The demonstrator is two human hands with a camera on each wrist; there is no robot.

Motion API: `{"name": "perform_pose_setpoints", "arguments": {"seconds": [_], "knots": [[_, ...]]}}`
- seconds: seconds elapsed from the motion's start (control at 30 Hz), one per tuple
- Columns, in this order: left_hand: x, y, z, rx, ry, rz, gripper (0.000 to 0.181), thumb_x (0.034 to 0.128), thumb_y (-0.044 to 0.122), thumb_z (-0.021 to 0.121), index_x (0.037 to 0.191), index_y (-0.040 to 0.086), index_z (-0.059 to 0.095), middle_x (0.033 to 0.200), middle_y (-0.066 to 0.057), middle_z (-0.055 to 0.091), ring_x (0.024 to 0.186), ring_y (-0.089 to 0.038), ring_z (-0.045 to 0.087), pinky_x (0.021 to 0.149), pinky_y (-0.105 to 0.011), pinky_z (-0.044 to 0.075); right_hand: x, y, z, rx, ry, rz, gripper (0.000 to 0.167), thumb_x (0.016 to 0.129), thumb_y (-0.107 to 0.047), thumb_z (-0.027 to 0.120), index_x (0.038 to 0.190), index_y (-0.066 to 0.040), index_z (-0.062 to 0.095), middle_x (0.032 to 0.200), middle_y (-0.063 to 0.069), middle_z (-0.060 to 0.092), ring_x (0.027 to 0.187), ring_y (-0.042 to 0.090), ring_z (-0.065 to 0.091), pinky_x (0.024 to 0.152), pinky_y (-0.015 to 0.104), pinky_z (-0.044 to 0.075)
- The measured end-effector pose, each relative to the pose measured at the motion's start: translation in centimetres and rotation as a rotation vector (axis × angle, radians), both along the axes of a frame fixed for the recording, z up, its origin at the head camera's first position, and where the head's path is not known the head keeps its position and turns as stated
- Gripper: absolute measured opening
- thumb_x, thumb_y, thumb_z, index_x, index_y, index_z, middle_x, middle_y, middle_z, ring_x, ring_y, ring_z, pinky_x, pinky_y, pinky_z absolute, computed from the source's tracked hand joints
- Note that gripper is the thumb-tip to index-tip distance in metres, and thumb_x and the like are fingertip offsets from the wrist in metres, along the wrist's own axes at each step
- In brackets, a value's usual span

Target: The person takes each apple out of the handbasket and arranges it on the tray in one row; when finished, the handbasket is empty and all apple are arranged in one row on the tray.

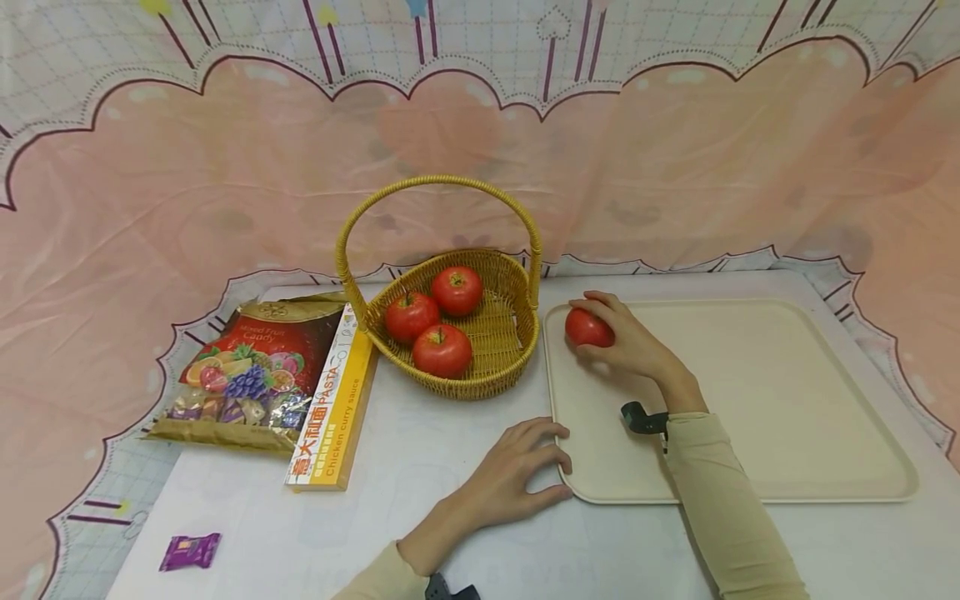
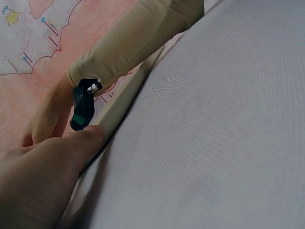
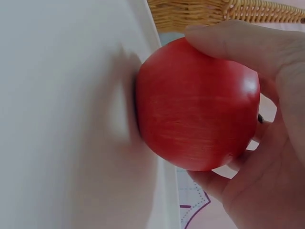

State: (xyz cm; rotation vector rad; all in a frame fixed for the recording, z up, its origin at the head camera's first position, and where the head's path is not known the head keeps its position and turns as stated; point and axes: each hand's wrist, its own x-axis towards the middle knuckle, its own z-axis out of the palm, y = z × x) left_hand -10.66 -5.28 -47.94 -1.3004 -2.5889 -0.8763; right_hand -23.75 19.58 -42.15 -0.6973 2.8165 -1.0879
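A red apple is at the far left corner of the cream tray. My right hand holds it, thumb on one side and fingers round the other. In the right wrist view the apple sits very close to or on the tray surface; I cannot tell which. My left hand touches the tray's near left edge with spread fingers; the left wrist view has its thumb against the rim. Three more red apples, one of them the front apple, lie in a wicker basket.
Left of the basket stand a yellow and white pasta box and a mixed fruit candy bag. A small purple wrapped candy lies at the near left of the white table. A patterned cloth hangs behind.
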Motion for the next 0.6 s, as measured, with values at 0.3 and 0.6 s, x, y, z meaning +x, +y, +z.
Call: {"name": "perform_pose_setpoints", "arguments": {"seconds": [0.3,0.6], "knots": [[0.09,0.00,-0.05,-0.017,0.004,0.002,0.020,0.0851,0.045,0.066,0.097,0.030,0.060,0.132,0.006,0.049,0.135,-0.018,0.038,0.112,-0.038,0.032,0.05,0.18,-0.19,-0.043,-0.022,0.000,0.067,0.083,-0.024,0.072,0.141,-0.016,0.041,0.150,0.016,0.025,0.129,0.039,0.039,0.102,0.063,0.035],[-0.02,0.02,-0.01,-0.015,0.002,-0.001,0.020,0.0852,0.044,0.066,0.097,0.029,0.060,0.132,0.006,0.049,0.134,-0.018,0.038,0.112,-0.038,0.032,0.03,0.23,-0.24,-0.051,-0.027,0.000,0.065,0.085,-0.028,0.070,0.141,-0.015,0.041,0.150,0.015,0.026,0.128,0.039,0.040,0.102,0.062,0.036]]}}
